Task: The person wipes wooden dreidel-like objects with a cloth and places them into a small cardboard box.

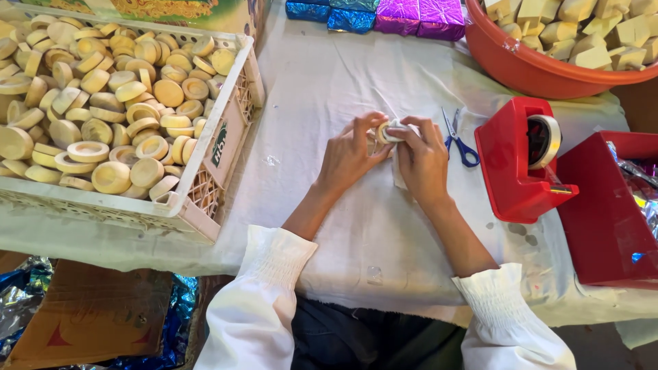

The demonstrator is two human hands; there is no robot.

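On inspection I found both hands meeting over the middle of the white cloth-covered table [329, 75], a little toward the far side. The left hand [348, 156] had its fingers curled and pinched onto the left side of a small round pale disc [385, 131], and the right hand [421, 157] had its fingers closed over the disc's right side, pressing a white wrapping sheet [399, 171] around it; the sheet trailed down beneath the right hand. The disc was held between the fingertips; I could not tell whether it touched the cloth. Just right of the hands, blue-handled scissors [460, 142] lay flat on the cloth, apart from the right hand. Further right stood a red tape dispenser [514, 164] carrying a roll of tape, and beside it, at the right edge, a red box [603, 226] holding shiny foil. At far right I noted an orange basin [528, 68] filled with pale blocks. Along the far edge sat blue and purple foil-wrapped packets [373, 15]. To the left, a white plastic crate [219, 151] was heaped with round pale discs of the same kind. Both white sleeves [260, 301] were pushed up the forearms.
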